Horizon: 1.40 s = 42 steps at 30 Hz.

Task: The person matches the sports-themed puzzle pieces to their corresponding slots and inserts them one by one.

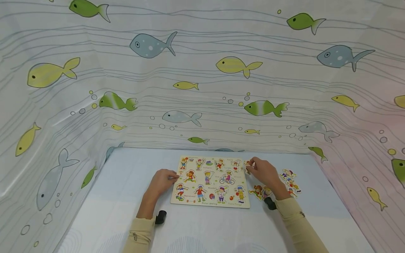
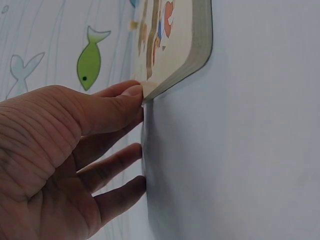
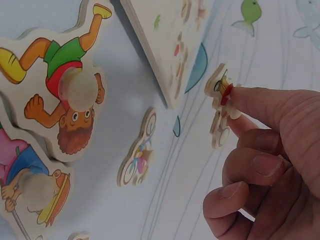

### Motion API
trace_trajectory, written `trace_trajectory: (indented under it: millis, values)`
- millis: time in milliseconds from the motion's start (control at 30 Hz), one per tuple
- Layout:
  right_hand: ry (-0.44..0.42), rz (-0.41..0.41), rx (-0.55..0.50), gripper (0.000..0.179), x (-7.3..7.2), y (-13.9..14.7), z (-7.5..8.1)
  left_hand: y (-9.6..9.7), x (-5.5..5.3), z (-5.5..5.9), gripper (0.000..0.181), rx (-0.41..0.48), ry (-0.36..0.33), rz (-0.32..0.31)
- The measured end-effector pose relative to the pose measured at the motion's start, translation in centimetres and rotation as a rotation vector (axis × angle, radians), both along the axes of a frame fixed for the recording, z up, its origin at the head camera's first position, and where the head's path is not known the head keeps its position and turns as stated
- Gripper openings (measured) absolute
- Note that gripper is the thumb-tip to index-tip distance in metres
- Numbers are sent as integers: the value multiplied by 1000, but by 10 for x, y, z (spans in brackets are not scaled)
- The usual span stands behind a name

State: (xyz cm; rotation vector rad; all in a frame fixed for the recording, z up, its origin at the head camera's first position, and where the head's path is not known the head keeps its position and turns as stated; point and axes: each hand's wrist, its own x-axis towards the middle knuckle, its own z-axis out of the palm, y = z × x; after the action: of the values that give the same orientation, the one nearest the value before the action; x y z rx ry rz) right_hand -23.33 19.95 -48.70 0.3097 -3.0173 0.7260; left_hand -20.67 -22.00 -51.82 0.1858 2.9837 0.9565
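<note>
A wooden peg puzzle board (image 1: 215,182) printed with sporting figures lies on the table. At its left edge is my left hand (image 1: 164,181), with thumb and index finger pinching the board's rim (image 2: 200,47) in the left wrist view; the other fingertips touch the table. My right hand (image 1: 264,174), just beyond the board's right edge, pinches a small puzzle piece (image 3: 223,92) showing a figure in red with a racket. The fingers partly cover this piece. A runner piece (image 3: 75,90) and a capped-figure piece (image 3: 37,195), both with round knobs, lie near the right wrist.
More loose pieces (image 1: 290,181) lie right of my right forearm. A cyclist piece (image 3: 137,150) rests on the table near the board. Fish-patterned sheeting (image 1: 196,105) encloses the pale table (image 1: 126,196) at the back and sides.
</note>
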Motion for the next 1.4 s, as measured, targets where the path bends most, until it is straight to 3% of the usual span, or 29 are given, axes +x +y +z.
trace_trajectory:
  millis: [333, 900, 1400]
  values:
    - [-55, 19, 3, 22, -14, -11, -4, 0, -2, -1, 14, -3, 8, -1]
    - [-38, 56, 15, 20, -30, -32, -11, 0, 0, -1, 13, 5, 15, 0]
    - [-67, 64, 109, 21, -41, -42, -20, 0, 0, -2, 13, -2, 9, 3]
